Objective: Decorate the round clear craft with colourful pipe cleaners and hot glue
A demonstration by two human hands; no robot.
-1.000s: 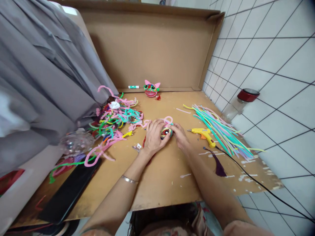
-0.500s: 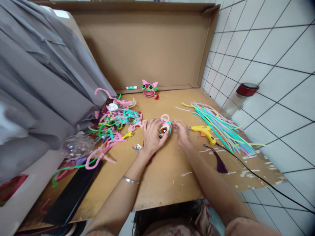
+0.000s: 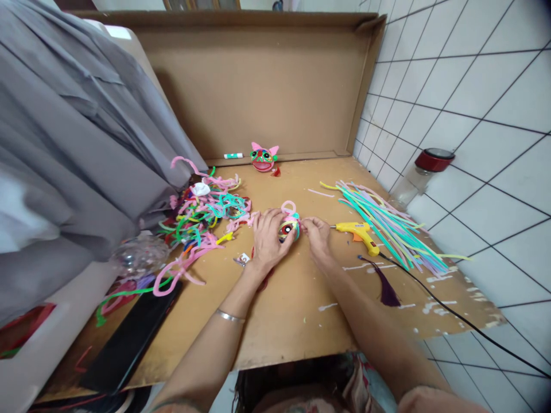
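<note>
My left hand [image 3: 269, 236] is wrapped round a small pipe-cleaner animal head [image 3: 294, 227] with a red, black and white eye and a pink loop on top. Much of the head is hidden under the palm. At its right side, my right hand [image 3: 317, 232] has thumb and fingertips pinched together; whatever they hold is too small to make out. A yellow glue gun [image 3: 361, 236] lies just right of that hand, its nozzle towards the fingers. Under the left wrist shows something dark red, partly covered.
Tangled pipe cleaners [image 3: 206, 212] fill the left side; straight ones [image 3: 387, 226] lie at right near a red-lidded jar [image 3: 419, 175]. A finished-looking animal head [image 3: 263, 158] and a marker [image 3: 233, 155] sit at the back. A purple tassel [image 3: 387, 289] and black case [image 3: 133, 338] lie nearer.
The right hand's fingers have drawn into a tighter pinch beside the animal head. The left hand keeps its hold. The whole view has shifted slightly.
</note>
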